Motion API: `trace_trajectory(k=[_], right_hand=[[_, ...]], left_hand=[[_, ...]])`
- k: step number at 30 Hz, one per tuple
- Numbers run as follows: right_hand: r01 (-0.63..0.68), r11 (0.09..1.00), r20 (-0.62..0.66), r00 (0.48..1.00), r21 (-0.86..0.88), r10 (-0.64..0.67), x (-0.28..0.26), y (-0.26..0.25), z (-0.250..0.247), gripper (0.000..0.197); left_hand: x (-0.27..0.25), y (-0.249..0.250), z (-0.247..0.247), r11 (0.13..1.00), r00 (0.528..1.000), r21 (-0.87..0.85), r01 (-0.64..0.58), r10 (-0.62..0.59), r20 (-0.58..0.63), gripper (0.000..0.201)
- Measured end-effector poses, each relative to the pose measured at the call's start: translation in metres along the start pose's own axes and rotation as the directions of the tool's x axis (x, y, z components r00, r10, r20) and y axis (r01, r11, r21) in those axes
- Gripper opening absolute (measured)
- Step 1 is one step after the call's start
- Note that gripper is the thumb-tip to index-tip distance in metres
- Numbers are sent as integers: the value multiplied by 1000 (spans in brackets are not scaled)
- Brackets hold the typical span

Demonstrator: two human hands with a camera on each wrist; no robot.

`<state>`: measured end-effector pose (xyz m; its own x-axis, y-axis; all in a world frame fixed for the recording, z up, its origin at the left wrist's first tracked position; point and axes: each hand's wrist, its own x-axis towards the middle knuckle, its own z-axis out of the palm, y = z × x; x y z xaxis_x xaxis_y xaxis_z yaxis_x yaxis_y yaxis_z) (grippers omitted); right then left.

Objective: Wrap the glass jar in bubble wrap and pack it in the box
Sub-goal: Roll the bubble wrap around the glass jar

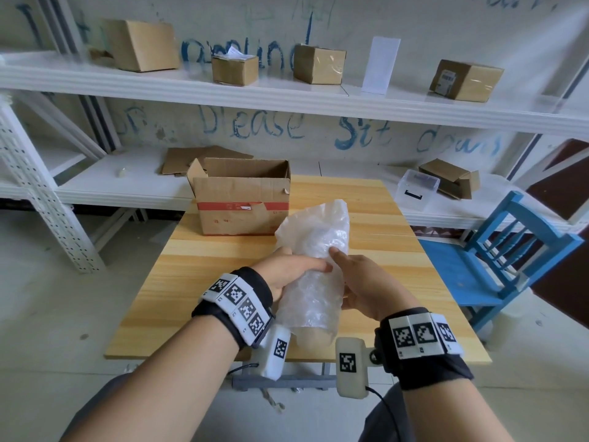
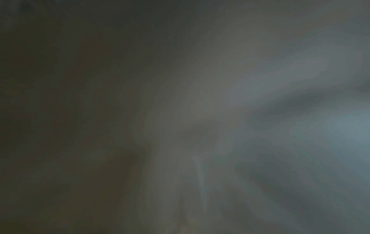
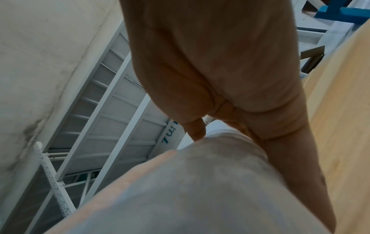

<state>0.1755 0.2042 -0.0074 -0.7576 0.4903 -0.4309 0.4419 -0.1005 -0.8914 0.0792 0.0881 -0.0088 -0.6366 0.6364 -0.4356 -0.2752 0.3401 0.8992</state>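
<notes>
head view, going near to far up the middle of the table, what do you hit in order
left hand and right hand → bubble-wrapped jar they hold → open cardboard box → back shelf

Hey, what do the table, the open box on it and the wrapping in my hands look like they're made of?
Table: pale wood, smooth matte finish, visible grain and plank seams.
Open box: brown corrugated cardboard, dull and worn, torn rim, red tape band.
Wrapping: cloudy translucent plastic, glossy and crinkled, probably bubble wrap; the bubbles are hard to make out.
</notes>
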Motion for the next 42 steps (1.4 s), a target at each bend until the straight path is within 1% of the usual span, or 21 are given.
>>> trace_trajectory(k=[1,2,3,4,6,8,9,10,15,19,20,22,24,28,30,32,37,42], right_hand=[[18,1000,11,1000,10,-18,-1,-1,-1,52],[36,999,29,999,25,-37,-3,-2,-3,51],[47,998,49,998,48,-49,-4,-3,-4,49],[50,996,72,996,78,-56,-6,-3,-6,46],[54,988,121,990,147,-72,-8,-4,-8,43],[62,976,197,975,210,-104,-10,-3,-7,46],[62,970,229,966,235,-117,-11,-3,-6,47],[58,966,248,961,252,-123,-12,-4,-5,49],[60,955,308,939,291,-153,-17,-6,-1,50],[79,940,300,936,331,-184,-20,-13,2,49],[88,934,300,933,346,-199,-21,-13,2,49],[101,919,305,924,382,-229,-23,-13,3,48],[114,903,302,918,415,-255,-25,-13,3,47],[180,878,252,915,443,-315,-31,-16,7,43],[198,872,248,910,449,-334,-33,-17,9,42],[200,868,251,906,455,-340,-35,-17,9,43],[195,863,264,900,466,-346,-39,-17,10,41],[293,881,179,909,371,-377,-36,-14,16,42]], left_hand=[[0,1,0,1000,1000,-9,-14,14,-10,81],[-1,1,0,1000,1000,-20,-21,21,-14,88],[-1,2,0,999,1000,-31,-27,27,-13,91],[-2,3,-1,999,1000,-45,-30,30,-8,87],[-7,6,0,997,999,-76,-32,32,6,69],[-11,7,1,995,999,-92,-31,34,27,56],[-12,7,2,995,999,-96,-36,40,35,53],[-13,7,3,994,998,-105,-40,44,38,55],[-17,9,1,987,998,-152,-57,59,9,76],[-23,13,1,984,998,-169,-65,61,-28,84],[-25,13,1,982,997,-176,-68,63,-37,84],[-29,14,1,978,995,-191,-87,78,-55,71],[-34,15,1,972,995,-216,-96,88,-47,61],[-42,16,0,954,993,-275,-116,115,-20,62],[-44,17,-1,947,993,-299,-118,117,-19,55],[-47,17,-1,942,994,-320,-105,106,-15,49],[-48,14,-4,947,995,-306,-96,101,1,50],[-46,12,-6,948,994,-302,-104,109,0,45]])
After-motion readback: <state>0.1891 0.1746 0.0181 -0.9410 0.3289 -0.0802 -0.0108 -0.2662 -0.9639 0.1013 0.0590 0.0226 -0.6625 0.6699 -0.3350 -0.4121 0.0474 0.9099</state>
